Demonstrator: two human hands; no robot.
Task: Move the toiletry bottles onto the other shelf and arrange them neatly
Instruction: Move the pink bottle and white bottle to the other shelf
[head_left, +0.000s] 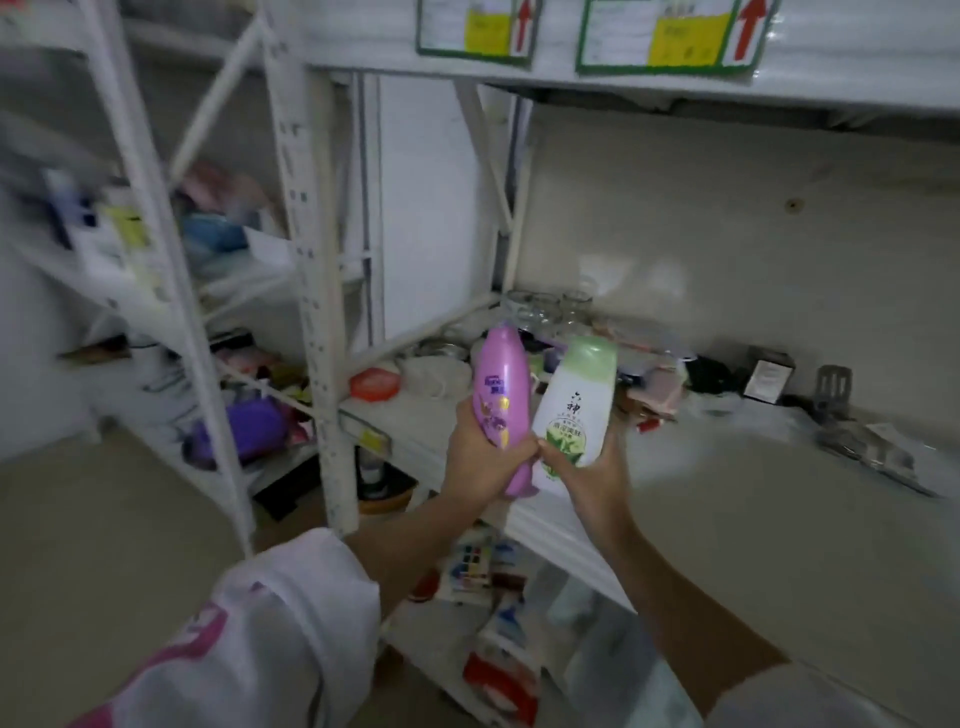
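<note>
While the left hand (480, 457) wraps its fingers round the lower part of a purple bottle (503, 410), the right hand (587, 475) grips a white bottle with a green cap (571, 405) from below — both upright, side by side and touching, held in front of a white shelf (727, 467). Glass jars (550, 306) and an orange lid (375, 383) sit farther back.
</note>
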